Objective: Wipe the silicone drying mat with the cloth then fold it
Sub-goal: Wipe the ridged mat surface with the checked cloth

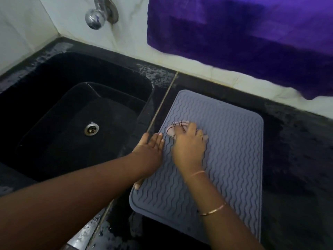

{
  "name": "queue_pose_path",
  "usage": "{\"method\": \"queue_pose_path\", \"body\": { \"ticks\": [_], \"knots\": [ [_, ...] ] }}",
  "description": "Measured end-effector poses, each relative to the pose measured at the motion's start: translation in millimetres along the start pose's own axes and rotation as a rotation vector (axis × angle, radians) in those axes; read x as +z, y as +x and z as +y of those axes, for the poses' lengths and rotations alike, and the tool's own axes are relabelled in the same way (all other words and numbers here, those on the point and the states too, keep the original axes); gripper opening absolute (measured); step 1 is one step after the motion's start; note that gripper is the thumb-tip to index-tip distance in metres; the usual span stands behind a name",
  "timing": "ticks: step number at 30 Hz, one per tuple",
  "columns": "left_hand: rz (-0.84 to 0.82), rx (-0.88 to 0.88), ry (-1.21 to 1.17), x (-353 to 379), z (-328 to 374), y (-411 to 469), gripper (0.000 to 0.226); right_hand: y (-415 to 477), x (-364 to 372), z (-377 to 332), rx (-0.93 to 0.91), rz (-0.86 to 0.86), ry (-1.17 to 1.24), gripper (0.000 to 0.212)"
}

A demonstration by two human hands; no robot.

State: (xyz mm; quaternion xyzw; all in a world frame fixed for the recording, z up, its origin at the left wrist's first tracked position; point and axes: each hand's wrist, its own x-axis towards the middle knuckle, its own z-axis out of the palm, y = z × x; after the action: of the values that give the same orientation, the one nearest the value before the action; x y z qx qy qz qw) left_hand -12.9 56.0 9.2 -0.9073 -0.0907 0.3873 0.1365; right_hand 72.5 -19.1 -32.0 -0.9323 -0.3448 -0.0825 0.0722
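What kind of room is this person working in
Most likely a kitchen washing-up corner: a black sink set into a dark counter, a chrome tap on the tiled wall, and a ridged silicone drying mat beside it.

Two bare forearms without sleeves, left hand [150,150] unadorned, right hand [189,147] with a ring on one finger, thin thread at the wrist, slim gold bangle further up
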Motion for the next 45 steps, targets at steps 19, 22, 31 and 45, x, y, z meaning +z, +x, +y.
{"method": "queue_pose_path", "body": {
  "ticks": [19,22,31,45],
  "knots": [
    [0.050,-0.081,0.128,-2.0,10.3,6.0,0.068,61.5,7.3,22.4,0.034,-0.046,0.072,0.040],
    [0.047,-0.097,0.190,-4.0,16.2,7.2,0.072,19.8,5.4,14.2,0.030,-0.032,0.033,0.041],
    [0.097,-0.082,0.283,3.0,14.6,4.9,0.074,153.5,7.7,73.3,0.212,-0.152,-0.065,0.044],
    [0.077,-0.110,0.308,-1.3,19.1,10.9,0.074,14.3,1.2,28.8,0.151,-0.120,-0.068,0.042]
  ]
}}
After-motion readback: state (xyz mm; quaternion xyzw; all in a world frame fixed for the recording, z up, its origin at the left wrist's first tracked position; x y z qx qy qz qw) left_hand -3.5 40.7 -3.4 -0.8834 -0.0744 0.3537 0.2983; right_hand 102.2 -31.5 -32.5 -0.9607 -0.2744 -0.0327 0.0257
